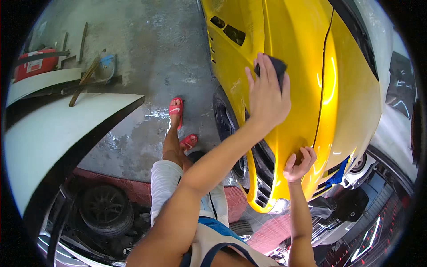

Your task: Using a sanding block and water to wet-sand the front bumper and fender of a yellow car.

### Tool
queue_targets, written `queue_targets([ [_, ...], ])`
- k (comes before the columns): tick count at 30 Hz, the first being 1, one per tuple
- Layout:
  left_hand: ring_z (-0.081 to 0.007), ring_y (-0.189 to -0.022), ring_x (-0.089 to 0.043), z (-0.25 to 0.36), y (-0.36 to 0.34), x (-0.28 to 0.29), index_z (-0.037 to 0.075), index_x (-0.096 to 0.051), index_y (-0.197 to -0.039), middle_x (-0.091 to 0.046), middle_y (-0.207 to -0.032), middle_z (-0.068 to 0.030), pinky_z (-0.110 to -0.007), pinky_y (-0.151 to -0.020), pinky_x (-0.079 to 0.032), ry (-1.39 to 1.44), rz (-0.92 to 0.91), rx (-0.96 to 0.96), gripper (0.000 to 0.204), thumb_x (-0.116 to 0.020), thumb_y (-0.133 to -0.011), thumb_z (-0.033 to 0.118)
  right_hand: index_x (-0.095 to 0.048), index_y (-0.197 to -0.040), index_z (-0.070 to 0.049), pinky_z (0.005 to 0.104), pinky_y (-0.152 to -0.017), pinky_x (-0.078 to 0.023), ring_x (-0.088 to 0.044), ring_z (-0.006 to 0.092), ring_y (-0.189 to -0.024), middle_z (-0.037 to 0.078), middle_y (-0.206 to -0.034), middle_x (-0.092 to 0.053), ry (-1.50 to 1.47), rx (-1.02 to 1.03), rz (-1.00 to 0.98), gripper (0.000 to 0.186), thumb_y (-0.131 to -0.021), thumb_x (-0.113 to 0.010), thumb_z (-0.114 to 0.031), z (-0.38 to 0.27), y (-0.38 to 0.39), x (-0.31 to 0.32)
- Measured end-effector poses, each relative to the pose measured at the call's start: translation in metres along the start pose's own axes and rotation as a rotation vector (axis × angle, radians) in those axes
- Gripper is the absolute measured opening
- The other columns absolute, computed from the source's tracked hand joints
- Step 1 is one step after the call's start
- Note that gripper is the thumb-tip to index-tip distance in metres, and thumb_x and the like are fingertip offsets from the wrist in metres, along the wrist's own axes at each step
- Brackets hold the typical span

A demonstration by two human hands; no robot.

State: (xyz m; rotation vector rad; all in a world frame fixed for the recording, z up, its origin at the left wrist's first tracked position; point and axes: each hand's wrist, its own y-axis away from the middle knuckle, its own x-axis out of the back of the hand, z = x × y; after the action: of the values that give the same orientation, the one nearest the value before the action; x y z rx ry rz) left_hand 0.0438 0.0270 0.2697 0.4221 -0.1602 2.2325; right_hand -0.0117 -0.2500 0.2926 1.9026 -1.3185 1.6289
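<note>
Left hand has black pad between thumb and nearly straight fingers, pad against yellow car body, far side. Right hand nearer and right, fingers half-curled at the bodywork, nothing visible in it. Red sandals on floor, left.

"What's the person wearing?"
"A white and blue top without sleeves, and white shorts with a dark string."
"And the feet?"
"Red slip-on sandals with white marks. Both hands are bare."
</note>
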Motion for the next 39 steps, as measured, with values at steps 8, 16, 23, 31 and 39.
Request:
queue_targets([
  [8, -0.0593, -0.146, -0.026, -0.008, -0.063, -0.003, -0.016, -0.016, -0.155, -0.022, -0.159, -0.0419, -0.066, -0.119, -0.018, 0.051, 0.088, -0.179, 0.075, -0.052, -0.101, 0.021, -0.056, -0.118, 0.001, 0.0482, -0.092, -0.045, -0.052, 0.0376, -0.103, 0.025, -0.118, -0.050, 0.072, 0.035, -0.038, 0.037, -0.089, -0.064, -0.020, 0.003, 0.000, 0.007],
  [16, -0.0557, -0.150, -0.021, -0.012, -0.138, 0.007, -0.010, -0.017, -0.159, -0.019, -0.163, -0.0364, -0.060, -0.123, -0.013, 0.167, 0.080, -0.163, 0.071, -0.048, -0.101, 0.016, -0.054, -0.115, -0.004, 0.0484, -0.091, -0.044, -0.049, 0.0352, -0.103, 0.021, -0.115, -0.049, 0.089, 0.002, -0.076, 0.035, -0.085, -0.061, -0.020, 0.001, 0.005, 0.007],
  [23, -0.0525, -0.149, -0.027, -0.008, -0.167, 0.013, -0.009, -0.023, -0.158, -0.026, -0.162, -0.0333, -0.057, -0.123, -0.018, 0.286, 0.044, -0.176, 0.063, -0.046, -0.104, 0.015, -0.055, -0.119, -0.005, 0.0488, -0.090, -0.045, -0.050, 0.0361, -0.103, 0.022, -0.116, -0.050, 0.056, -0.030, -0.102, 0.038, -0.090, -0.064, -0.028, 0.010, 0.017, 0.010],
  [31, -0.0438, -0.149, -0.033, -0.023, -0.169, 0.031, -0.009, -0.027, -0.156, -0.036, -0.159, -0.0291, -0.051, -0.125, -0.015, 0.343, -0.119, -0.199, 0.061, -0.047, -0.105, 0.017, -0.052, -0.121, -0.005, 0.0499, -0.088, -0.043, -0.049, 0.0359, -0.102, 0.023, -0.116, -0.048, 0.088, -0.030, -0.170, 0.039, -0.090, -0.062, -0.026, 0.007, 0.022, 0.015],
  [39, -0.0420, -0.149, -0.036, -0.025, -0.195, 0.041, -0.008, -0.037, -0.152, -0.041, -0.158, -0.0270, -0.043, -0.122, -0.027, 0.350, -0.248, -0.222, 0.059, -0.050, -0.107, 0.029, -0.052, -0.122, -0.006, 0.0491, -0.083, -0.043, -0.050, 0.0346, -0.098, 0.022, -0.114, -0.048, 0.116, -0.006, -0.147, 0.040, -0.089, -0.064, -0.025, 0.010, 0.015, 0.016],
])
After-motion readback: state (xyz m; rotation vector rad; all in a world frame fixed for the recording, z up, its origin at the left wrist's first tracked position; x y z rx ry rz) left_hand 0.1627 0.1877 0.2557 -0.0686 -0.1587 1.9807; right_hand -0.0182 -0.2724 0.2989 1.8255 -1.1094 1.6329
